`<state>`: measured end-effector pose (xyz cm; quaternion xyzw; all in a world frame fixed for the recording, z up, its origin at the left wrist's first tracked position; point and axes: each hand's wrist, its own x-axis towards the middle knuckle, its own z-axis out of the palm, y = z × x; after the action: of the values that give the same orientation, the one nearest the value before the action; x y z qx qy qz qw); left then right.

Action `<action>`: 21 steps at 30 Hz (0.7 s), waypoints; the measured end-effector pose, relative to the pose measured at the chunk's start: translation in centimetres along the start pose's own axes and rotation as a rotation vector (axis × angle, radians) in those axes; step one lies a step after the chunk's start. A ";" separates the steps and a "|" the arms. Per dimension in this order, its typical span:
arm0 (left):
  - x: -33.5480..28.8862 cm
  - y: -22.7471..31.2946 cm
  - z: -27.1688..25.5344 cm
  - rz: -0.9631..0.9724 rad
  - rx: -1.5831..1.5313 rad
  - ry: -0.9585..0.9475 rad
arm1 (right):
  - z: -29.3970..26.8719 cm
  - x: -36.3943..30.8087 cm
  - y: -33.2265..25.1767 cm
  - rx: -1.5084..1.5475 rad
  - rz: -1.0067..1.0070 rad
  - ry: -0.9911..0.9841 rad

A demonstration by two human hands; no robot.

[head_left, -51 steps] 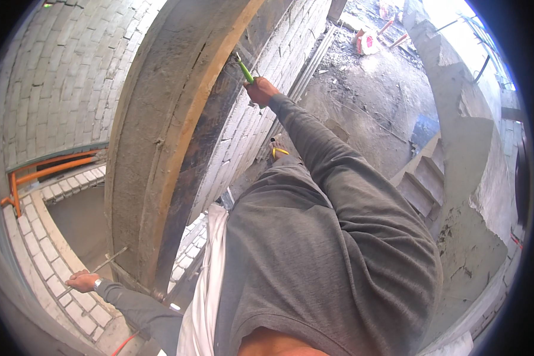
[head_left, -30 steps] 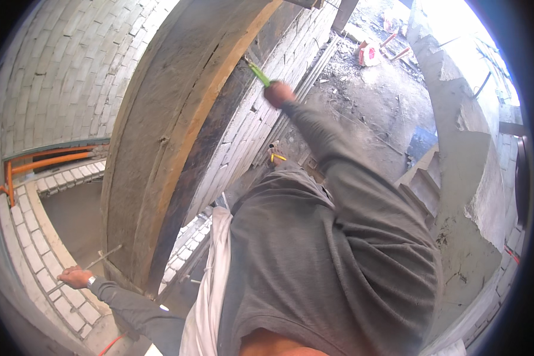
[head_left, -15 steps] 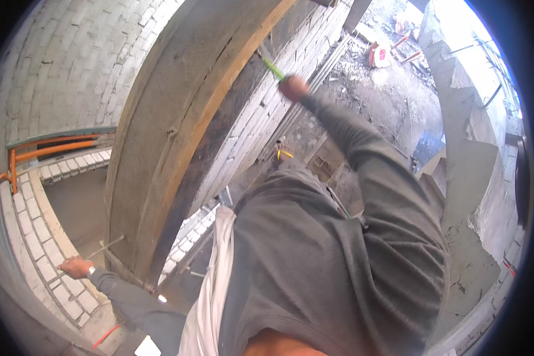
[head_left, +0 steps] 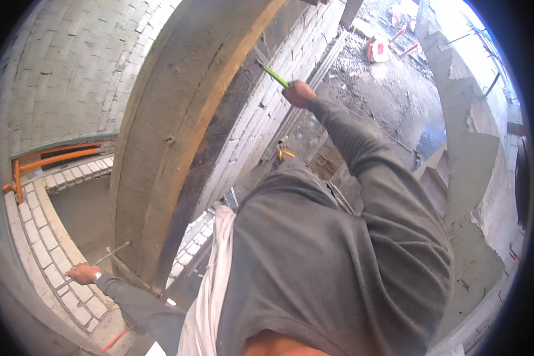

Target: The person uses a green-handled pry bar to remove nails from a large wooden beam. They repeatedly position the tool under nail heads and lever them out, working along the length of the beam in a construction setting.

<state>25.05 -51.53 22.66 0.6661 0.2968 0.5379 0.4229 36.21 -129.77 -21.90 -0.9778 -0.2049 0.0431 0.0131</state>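
My right hand (head_left: 299,94) is closed round a tool with a bright green handle (head_left: 276,78). Its far end reaches the dark lower face beside a concrete beam (head_left: 154,124); what kind of tool it is I cannot make out. Out to the left, my left hand (head_left: 83,273) grips a thin, straight rod (head_left: 113,253), which sticks out on both sides of the fist. That hand is above a course of pale bricks (head_left: 44,237), close to the beam's near end. A light brown strip (head_left: 219,89) runs along the beam's edge.
A whitish brick wall (head_left: 267,110) stands beyond the beam. Orange pipes (head_left: 59,155) run at the left. Rubble and a red-and-white bag (head_left: 376,50) lie on the ground below at upper right. A rough-edged grey concrete wall (head_left: 471,178) rises on the right.
The view has tilted slightly. My right hand with the green-handled tool has shifted a little right and away from the beam's edge. My left hand keeps its grip on the rod.
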 end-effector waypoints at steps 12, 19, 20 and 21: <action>6.9 -5.0 -1.6 0.028 -0.095 -0.109 | 0.1 -2.3 -13.8 0.703 0.301 -0.010; 8.7 -6.1 -3.0 -0.044 0.041 -0.095 | -0.9 -4.2 -5.1 1.261 0.732 0.133; 7.8 -5.5 -2.8 -0.057 0.055 -0.080 | -1.8 -3.9 -4.6 1.594 1.141 0.189; 6.9 -4.9 -2.6 -0.048 0.072 -0.087 | -2.8 -3.5 -4.4 1.773 1.211 0.427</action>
<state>24.57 -42.73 21.73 0.6964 0.3130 0.4873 0.4238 31.50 -127.16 -18.66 -0.5470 0.4200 0.0042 0.7242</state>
